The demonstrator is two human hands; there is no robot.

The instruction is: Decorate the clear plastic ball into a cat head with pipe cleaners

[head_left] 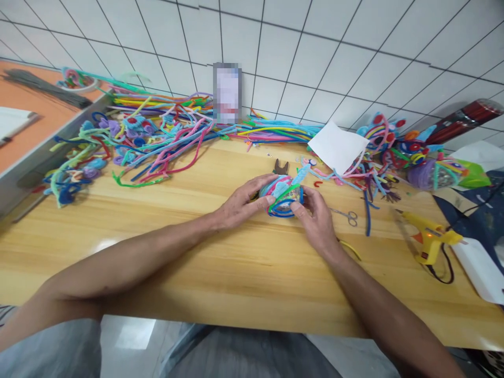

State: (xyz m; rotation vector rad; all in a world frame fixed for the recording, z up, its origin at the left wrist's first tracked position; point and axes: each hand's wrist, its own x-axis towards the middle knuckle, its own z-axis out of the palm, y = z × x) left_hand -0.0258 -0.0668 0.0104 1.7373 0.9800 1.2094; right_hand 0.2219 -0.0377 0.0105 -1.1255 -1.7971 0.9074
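Note:
A small round craft piece wrapped in blue, pink and green fuzzy stems is held above the middle of the wooden table. My left hand grips its left side, thumb on the front. On the right side, my right hand closes round it with the thumb near a blue loop. A light blue strip and a green stem stick up to the upper right of the piece. Just behind it lie brown-handled pliers. To the right of my right hand are small scissors and a yellow stem.
Piles of coloured stems lie along the tiled wall, with a phone standing among them. White paper and finished crafts sit at the right rear. A yellow glue gun stands at the right beside a white tray.

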